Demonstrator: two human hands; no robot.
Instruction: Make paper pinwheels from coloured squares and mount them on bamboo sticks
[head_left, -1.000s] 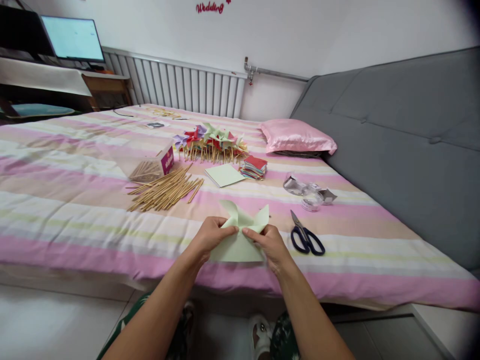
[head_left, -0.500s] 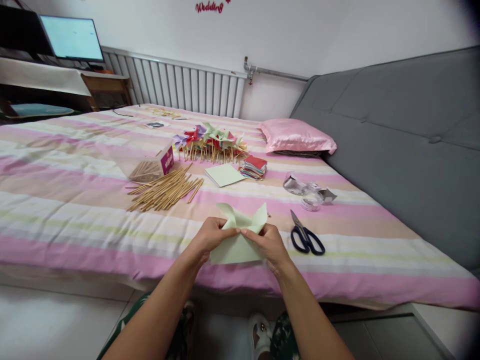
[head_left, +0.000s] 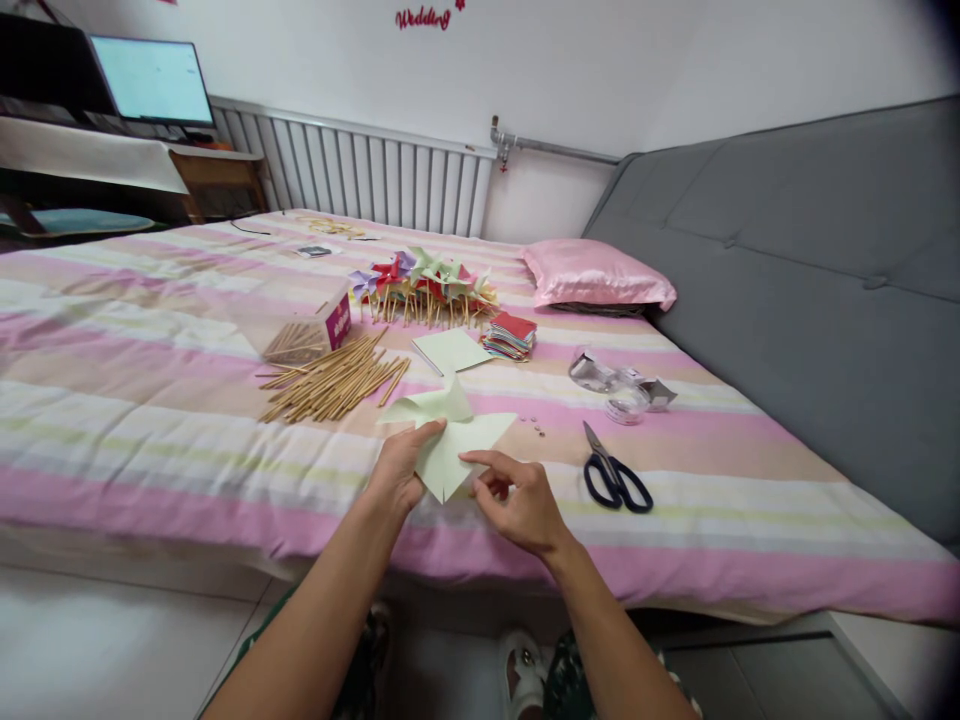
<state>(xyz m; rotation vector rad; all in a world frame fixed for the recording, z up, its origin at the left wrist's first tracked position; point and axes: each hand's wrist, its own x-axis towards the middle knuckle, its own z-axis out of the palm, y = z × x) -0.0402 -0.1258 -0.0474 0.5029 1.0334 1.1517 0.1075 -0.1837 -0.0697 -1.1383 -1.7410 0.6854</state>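
A pale green square of paper, slit from its corners like a pinwheel blank, is raised over the near side of the bed. My left hand pinches it at the left, thumb on top, with a flap curling up at the far side. My right hand touches the paper's right part with a stretched forefinger; its thumb is apart and the other fingers are bent. Several tiny round pieces lie just beyond my right hand. Dark-handled scissors rest to the right.
Loose wooden sticks lie left, beside a clear box. Behind are finished pinwheels, pale sheets and a coloured paper stack. Tape rolls sit right, a pink pillow farther back.
The paper has turned and spread flatter, its flaps no longer drawn together between both thumbs. My right hand has let go of its pinch and now points a forefinger onto the sheet.
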